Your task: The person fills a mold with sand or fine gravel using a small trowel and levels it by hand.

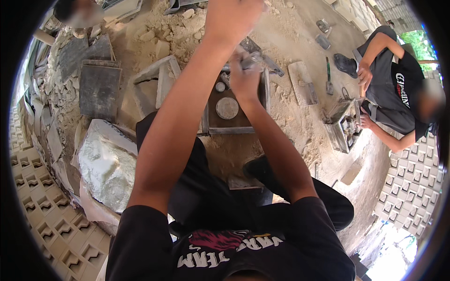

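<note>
In front of me stands a rectangular moulding frame [232,130] with a dark, flat surface inside. A pale round disc [227,108] lies in it, with a smaller round piece [220,86] near the disc's far left. Over the far part of the frame, my right hand [245,77] is closed around something greyish, blurred and partly covered by the fingers. My left hand [234,23] is raised beyond the frame at the top of the view, smeared by motion and partly cut off; its fingers cannot be read.
Dark flat boards [100,91] and a pale angular frame [146,89] lie to the left, near a white lumpy sack [105,161]. To the right are a flat block [302,84], a trowel [329,86] and a co-worker [386,89] handling another box [344,126].
</note>
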Available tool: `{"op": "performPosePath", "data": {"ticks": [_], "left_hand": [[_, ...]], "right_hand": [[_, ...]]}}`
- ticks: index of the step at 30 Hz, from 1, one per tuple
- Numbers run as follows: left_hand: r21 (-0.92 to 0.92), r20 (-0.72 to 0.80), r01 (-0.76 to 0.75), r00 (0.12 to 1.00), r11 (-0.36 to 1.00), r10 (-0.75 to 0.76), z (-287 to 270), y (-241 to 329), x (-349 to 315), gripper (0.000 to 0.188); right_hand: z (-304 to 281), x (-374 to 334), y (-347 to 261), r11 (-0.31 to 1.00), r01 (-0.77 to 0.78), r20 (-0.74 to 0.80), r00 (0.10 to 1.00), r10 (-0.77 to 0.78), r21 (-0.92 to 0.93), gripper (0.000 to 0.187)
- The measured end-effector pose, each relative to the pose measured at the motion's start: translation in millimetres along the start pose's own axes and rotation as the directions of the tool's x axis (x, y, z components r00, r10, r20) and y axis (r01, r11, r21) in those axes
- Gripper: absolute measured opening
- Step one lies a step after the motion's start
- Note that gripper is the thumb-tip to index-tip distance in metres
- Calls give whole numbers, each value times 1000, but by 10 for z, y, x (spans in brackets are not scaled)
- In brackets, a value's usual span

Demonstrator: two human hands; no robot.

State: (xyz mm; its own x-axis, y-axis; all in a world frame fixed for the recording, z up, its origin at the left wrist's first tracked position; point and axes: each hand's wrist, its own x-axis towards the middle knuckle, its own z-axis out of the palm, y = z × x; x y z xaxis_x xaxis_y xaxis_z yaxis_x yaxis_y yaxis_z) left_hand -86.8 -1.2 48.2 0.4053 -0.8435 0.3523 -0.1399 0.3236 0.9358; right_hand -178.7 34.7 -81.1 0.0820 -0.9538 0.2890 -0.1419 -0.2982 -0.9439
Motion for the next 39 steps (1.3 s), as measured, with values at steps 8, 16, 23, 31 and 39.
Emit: {"op": "performPosePath", "data": {"ticks": [8,16,23,31,39], "left_hand": [[-218,-121,-12,993,976,-15,-230,-99,157,38],[-440,-213,217,917,871,-336,-364,-21,223,34],[-579,-146,222,918,785,-368,-428,-220,275,31],[-524,-47,312,918,792,-393,-326,-269,178,31],[-400,4,304,944,865,-331,-77,-51,-79,28]], "right_hand": [[184,301,-118,993,-87,14,996,86,79,55],[297,582,47,991,-106,256,959,122,-78,46],[-22,1158,157,935,-282,404,897,177,217,41],[-212,1011,-57,947,-281,152,940,304,-154,49],[-665,1174,99,915,-358,212,924,318,188,38]]}}
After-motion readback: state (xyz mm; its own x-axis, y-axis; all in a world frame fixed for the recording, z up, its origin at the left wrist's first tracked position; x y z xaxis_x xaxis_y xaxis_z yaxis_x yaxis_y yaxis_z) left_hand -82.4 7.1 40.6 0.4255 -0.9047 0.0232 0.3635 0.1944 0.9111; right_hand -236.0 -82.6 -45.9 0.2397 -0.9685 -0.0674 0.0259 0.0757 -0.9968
